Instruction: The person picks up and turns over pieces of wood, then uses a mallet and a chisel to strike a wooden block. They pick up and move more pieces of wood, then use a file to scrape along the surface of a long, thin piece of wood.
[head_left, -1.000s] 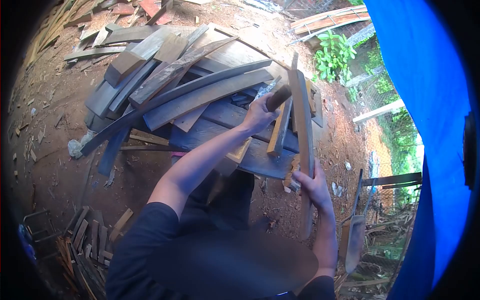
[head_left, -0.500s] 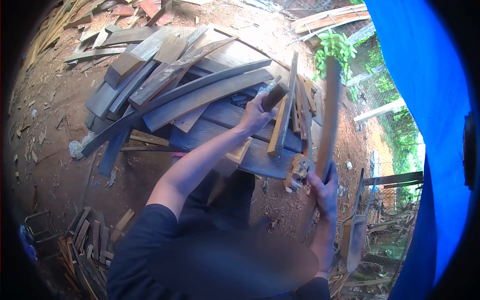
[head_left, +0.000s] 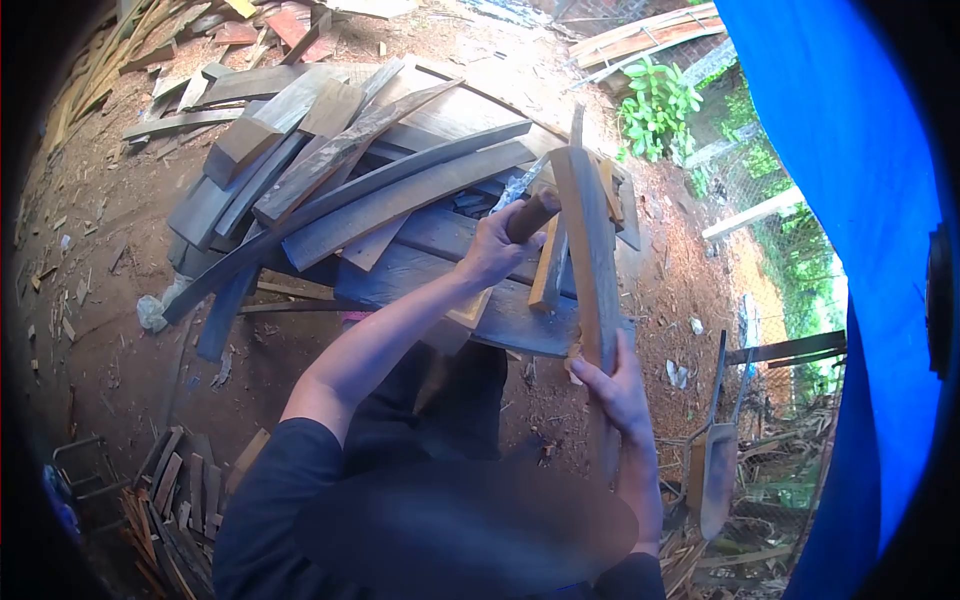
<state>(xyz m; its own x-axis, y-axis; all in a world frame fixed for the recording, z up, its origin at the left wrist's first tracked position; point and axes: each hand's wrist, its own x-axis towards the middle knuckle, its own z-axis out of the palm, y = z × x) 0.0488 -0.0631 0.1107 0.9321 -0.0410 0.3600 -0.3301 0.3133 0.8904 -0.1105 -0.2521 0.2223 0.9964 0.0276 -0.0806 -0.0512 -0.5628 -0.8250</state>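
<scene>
Outdoors over chip-strewn ground (head_left: 110,330), held a long board (head_left: 590,250) in the curled right hand (head_left: 620,390), with long axis running forward; gripped a dark wooden piece (head_left: 533,217) in the wrapped left hand (head_left: 490,250), just left of the board's far end, near planks (head_left: 410,200) on the table (head_left: 525,325).

A dark shirt (head_left: 255,545) is ending in short sleeves (head_left: 300,465), both forearms (head_left: 395,328) are showing bare, black trousers (head_left: 470,390) are covering below, and left hand (head_left: 488,248) and right hand (head_left: 620,388) are showing bare too.
</scene>
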